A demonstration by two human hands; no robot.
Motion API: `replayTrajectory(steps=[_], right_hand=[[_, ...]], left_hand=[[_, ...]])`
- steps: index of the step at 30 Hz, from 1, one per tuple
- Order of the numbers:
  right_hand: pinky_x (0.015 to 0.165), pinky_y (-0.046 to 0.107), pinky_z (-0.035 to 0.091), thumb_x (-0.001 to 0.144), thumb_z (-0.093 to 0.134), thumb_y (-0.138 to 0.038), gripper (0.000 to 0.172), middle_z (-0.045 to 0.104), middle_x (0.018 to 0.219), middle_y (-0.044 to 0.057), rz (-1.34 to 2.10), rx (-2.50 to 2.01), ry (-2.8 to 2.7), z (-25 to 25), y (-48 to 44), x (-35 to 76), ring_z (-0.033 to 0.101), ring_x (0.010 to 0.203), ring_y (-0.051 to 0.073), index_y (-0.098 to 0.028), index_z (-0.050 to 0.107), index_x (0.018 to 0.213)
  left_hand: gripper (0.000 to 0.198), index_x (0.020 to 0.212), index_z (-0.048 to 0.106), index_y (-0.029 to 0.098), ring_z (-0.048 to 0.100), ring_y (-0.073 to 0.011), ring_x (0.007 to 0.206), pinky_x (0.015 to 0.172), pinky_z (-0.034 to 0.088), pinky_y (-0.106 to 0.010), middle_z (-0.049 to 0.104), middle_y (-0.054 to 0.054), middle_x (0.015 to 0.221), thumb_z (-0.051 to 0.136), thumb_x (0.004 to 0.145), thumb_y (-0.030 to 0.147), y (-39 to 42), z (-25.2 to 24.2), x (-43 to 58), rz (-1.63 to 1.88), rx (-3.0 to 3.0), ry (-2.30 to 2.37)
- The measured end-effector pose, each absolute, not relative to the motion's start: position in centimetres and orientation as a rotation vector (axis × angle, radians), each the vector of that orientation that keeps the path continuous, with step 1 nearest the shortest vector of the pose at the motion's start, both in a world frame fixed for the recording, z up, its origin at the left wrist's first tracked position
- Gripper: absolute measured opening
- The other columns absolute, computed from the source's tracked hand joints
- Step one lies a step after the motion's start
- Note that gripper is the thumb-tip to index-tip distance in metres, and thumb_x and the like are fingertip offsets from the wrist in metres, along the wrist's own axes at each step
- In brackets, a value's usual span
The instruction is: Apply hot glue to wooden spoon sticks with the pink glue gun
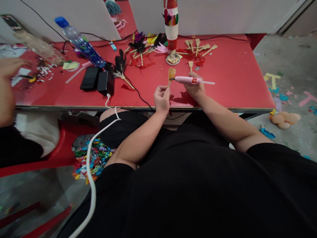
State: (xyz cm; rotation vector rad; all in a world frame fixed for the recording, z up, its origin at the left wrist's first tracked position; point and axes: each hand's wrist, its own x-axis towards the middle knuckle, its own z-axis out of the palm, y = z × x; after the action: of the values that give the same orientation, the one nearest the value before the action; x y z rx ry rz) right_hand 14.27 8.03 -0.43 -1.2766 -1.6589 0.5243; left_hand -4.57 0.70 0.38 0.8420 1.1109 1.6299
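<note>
Pinched upright by its thin handle in my left hand (162,98) is a small wooden stick with a wide, heart-like head (171,73). My right hand (195,86) is wrapped round a pink glue gun (185,80), with a clear glue stick (208,83) poking out of its back end. The gun's nozzle points left and meets, or nearly meets, the wooden head. Just beyond my right hand lies another wooden stick (190,64). A small round dish (173,59) with yellowish bits stands behind the held stick.
More wooden sticks (198,46) with red strands lie at the back. Feathered sticks (141,49) lie left of a red cup (171,31). A bottle (83,44), a black box (106,83) and cables occupy the left. Another person's arm (7,89) is at far left on the red table (237,79).
</note>
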Motion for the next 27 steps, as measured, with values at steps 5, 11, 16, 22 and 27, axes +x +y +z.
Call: replayTrajectory(steps=[5, 11, 16, 22, 27], right_hand=[[0.067, 0.038, 0.049, 0.099, 0.084, -0.046, 0.048, 0.049, 0.070, -0.004, 0.517, -1.275, -1.663, -0.26, 7.94, 14.25, 0.053, 0.070, 0.020, -0.031, 0.042, 0.079], [0.070, 0.039, 0.052, 0.101, 0.086, -0.053, 0.053, 0.047, 0.070, -0.004, 0.550, -1.302, -1.666, -0.17, 7.99, 14.31, 0.052, 0.073, 0.020, -0.031, 0.042, 0.082], [0.069, 0.039, 0.054, 0.098, 0.089, -0.055, 0.052, 0.048, 0.071, -0.003, 0.567, -1.303, -1.648, 0.04, 7.92, 14.17, 0.053, 0.074, 0.022, -0.031, 0.046, 0.082], [0.065, 0.037, 0.055, 0.097, 0.086, -0.074, 0.057, 0.045, 0.072, -0.004, 0.599, -1.268, -1.629, 0.33, 7.76, 14.03, 0.052, 0.073, 0.021, -0.032, 0.049, 0.086], [0.062, 0.037, 0.053, 0.094, 0.086, -0.080, 0.065, 0.047, 0.069, -0.004, 0.573, -1.267, -1.617, 0.20, 7.90, 14.03, 0.050, 0.068, 0.019, -0.032, 0.044, 0.081]], left_hand=[[0.039, 0.089, 0.057, 0.024, 0.045, -0.0074, 0.051, 0.054, 0.034, -0.020, 0.051, 0.009, 0.061, 0.093, 0.101, 0.032, 0.55, 0.76, -4.57, 1.613, 0.853, 1.111], [0.036, 0.090, 0.057, 0.024, 0.045, -0.0076, 0.052, 0.055, 0.036, -0.019, 0.050, 0.009, 0.060, 0.089, 0.102, 0.031, 0.89, 0.18, -4.55, 1.634, 0.834, 1.110], [0.037, 0.090, 0.056, 0.025, 0.046, -0.0081, 0.052, 0.056, 0.037, -0.019, 0.050, 0.010, 0.059, 0.090, 0.102, 0.034, 0.98, -0.02, -4.48, 1.643, 0.838, 1.106], [0.035, 0.089, 0.056, 0.024, 0.044, -0.0078, 0.051, 0.055, 0.036, -0.019, 0.050, 0.009, 0.060, 0.088, 0.103, 0.029, 0.77, 0.37, -4.50, 1.629, 0.850, 1.120], [0.037, 0.088, 0.056, 0.024, 0.043, -0.0070, 0.051, 0.054, 0.034, -0.020, 0.049, 0.010, 0.060, 0.089, 0.103, 0.028, 0.60, 0.82, -4.50, 1.613, 0.852, 1.129]])
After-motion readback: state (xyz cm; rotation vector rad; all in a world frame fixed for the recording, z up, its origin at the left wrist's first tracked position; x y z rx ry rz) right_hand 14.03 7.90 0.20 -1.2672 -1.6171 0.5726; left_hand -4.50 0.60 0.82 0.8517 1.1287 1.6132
